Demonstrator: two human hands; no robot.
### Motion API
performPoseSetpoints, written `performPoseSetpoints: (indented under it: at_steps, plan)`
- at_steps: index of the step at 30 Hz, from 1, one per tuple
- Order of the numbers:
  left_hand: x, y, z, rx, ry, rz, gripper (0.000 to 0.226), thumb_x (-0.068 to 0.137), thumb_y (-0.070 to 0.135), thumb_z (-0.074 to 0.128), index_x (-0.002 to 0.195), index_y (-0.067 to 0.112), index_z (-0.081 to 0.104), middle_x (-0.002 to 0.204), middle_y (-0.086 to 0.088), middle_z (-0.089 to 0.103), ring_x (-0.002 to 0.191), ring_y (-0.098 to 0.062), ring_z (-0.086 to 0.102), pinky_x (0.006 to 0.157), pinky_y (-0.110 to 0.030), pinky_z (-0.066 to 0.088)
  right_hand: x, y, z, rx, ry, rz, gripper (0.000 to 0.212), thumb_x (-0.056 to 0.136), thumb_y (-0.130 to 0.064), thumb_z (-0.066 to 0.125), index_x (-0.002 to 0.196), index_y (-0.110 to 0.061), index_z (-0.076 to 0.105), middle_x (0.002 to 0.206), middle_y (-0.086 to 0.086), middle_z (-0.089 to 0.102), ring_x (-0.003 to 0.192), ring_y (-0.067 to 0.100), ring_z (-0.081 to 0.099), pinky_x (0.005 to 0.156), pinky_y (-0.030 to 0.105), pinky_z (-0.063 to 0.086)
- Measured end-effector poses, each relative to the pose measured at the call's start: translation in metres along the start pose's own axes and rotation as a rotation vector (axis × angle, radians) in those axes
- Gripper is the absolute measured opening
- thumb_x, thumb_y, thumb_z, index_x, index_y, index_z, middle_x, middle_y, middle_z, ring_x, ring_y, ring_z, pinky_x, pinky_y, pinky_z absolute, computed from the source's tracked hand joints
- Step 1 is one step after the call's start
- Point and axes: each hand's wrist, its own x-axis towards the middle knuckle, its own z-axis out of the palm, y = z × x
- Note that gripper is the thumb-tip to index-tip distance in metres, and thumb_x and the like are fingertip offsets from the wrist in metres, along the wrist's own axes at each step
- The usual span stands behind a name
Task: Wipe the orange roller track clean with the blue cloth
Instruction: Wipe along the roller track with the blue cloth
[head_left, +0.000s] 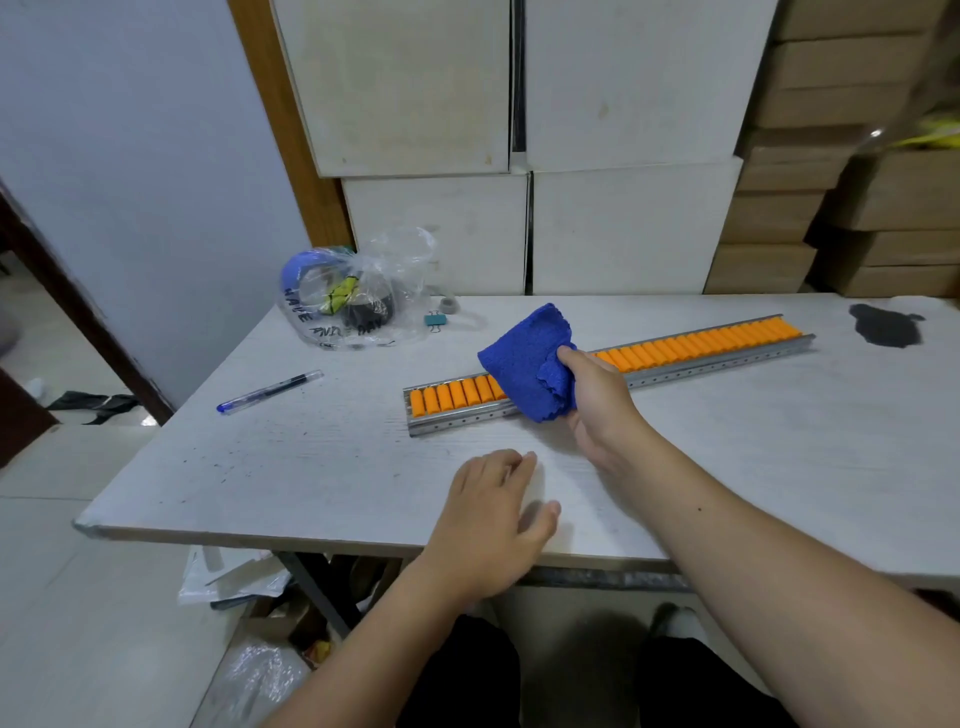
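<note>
The orange roller track (613, 366) lies flat on the bench (311, 467), running slantwise from just beyond the left hand out past the right hand and away to that hand's far right. Its metal side rails face up and its rollers are bare at both ends; only the stretch behind the cloth is hidden.

The blue cloth (527, 364) is bunched in the right hand (597, 410), whose thumb and fingers are closed on its right edge, so that the loose bulk hangs forward over the near end of the track. Whether the cloth rests on the rollers or hangs just above them cannot be told. Gathering it into a pad like this probably gives a firm face to press along the rollers.

The left hand (493, 514) lies palm down on the bench with its fingers loosely spread, holding nothing, a little short of the track's near end. It seems placed to steady the person, or to pin the rail if the track slides under the wipe.

Beyond the left hand and to its left lies a pen (270, 391); farther off stand a clear plastic bag (358, 296) and a small binder clip (435, 318). A dark stain (883, 325) marks the bench past the track's far end. All sit clear of the wiping path.
</note>
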Motion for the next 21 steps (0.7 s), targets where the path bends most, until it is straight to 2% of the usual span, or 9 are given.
performPoseSetpoints:
  at_steps: [3,5,11,14,17,21]
  plan:
    - [0.011,-0.001,-0.001,-0.215,0.147,-0.127,0.046,0.094,0.035,0.043,0.137,0.019,0.045,0.131,0.003,0.051,0.116,-0.009,0.047,0.1,-0.024,0.035,0.001,-0.001,-0.004,0.001,0.008,0.011,0.021,0.093,-0.019,0.047,0.072,-0.017,0.049,0.076,0.005,0.052,0.075,0.022,0.048,0.067,0.033,0.037]
    - [0.016,-0.003,-0.001,-0.301,0.214,-0.214,0.039,0.093,0.029,0.048,0.13,0.021,0.053,0.124,0.004,0.056,0.106,-0.006,0.052,0.094,-0.022,0.04,0.001,-0.003,-0.008,-0.001,0.017,0.014,0.021,0.094,-0.02,0.048,0.073,-0.016,0.051,0.077,0.005,0.053,0.074,0.021,0.05,0.066,0.033,0.039]
    - [0.029,-0.009,0.003,-0.112,0.203,-0.169,0.036,0.09,0.035,0.054,0.123,0.023,0.059,0.12,0.005,0.059,0.109,-0.014,0.051,0.094,-0.029,0.04,0.003,-0.004,-0.019,-0.001,0.064,0.008,0.029,0.094,-0.019,0.048,0.066,-0.017,0.048,0.07,0.002,0.053,0.066,0.018,0.051,0.062,0.03,0.041]
    - [0.033,-0.007,0.005,-0.051,0.229,-0.104,0.026,0.089,0.033,0.055,0.108,0.022,0.069,0.109,0.003,0.063,0.101,-0.015,0.052,0.087,-0.029,0.04,0.004,0.0,-0.02,-0.005,0.068,0.014,0.024,0.094,-0.02,0.049,0.071,-0.016,0.052,0.075,0.004,0.056,0.072,0.02,0.054,0.066,0.033,0.043]
    - [0.033,-0.007,0.006,-0.05,0.258,-0.076,0.019,0.088,0.027,0.057,0.098,0.021,0.073,0.101,0.002,0.065,0.095,-0.017,0.053,0.083,-0.032,0.042,0.004,0.004,-0.021,-0.002,0.064,0.017,0.019,0.094,-0.02,0.049,0.078,-0.015,0.057,0.083,0.007,0.059,0.079,0.023,0.056,0.072,0.036,0.044]
    - [0.036,-0.011,0.006,-0.141,0.258,-0.119,0.02,0.089,0.023,0.057,0.102,0.022,0.072,0.101,0.004,0.064,0.094,-0.013,0.054,0.084,-0.028,0.044,0.007,-0.002,-0.027,0.05,0.08,0.028,0.018,0.095,-0.02,0.05,0.08,-0.015,0.058,0.086,0.006,0.062,0.081,0.022,0.059,0.076,0.038,0.047]
